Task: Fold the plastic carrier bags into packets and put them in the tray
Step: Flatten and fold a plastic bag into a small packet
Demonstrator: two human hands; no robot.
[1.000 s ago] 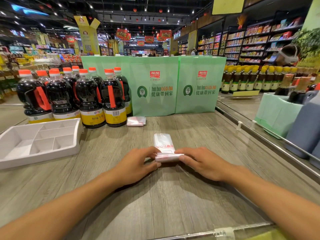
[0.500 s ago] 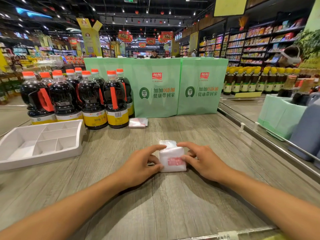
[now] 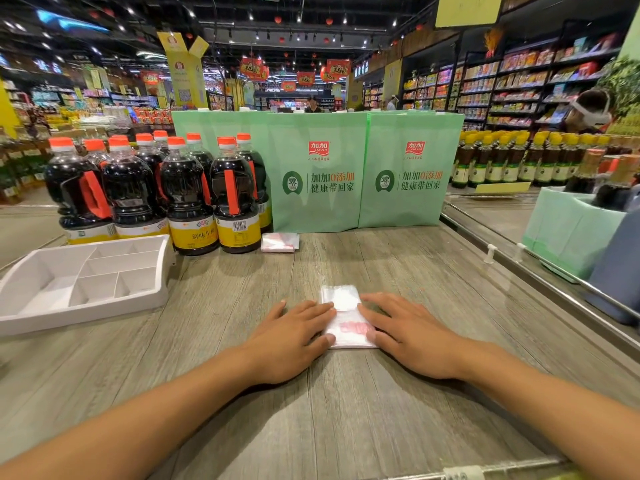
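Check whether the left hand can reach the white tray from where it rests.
Probably yes: the tray sits on the table left of the left hand, nothing standing between them; the bottles stand behind it.

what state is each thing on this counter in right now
bag, folded small, flat on the counter, pressed under both hands
left hand, fingers straight, pressing the bag's left side
right hand, fingers straight, pressing the bag's right side
second packet, folded, lying by the bottles, untouched
tray, upright at the left, no packet seen in it
bottles, upright, caps on
green paper bags, standing upright behind
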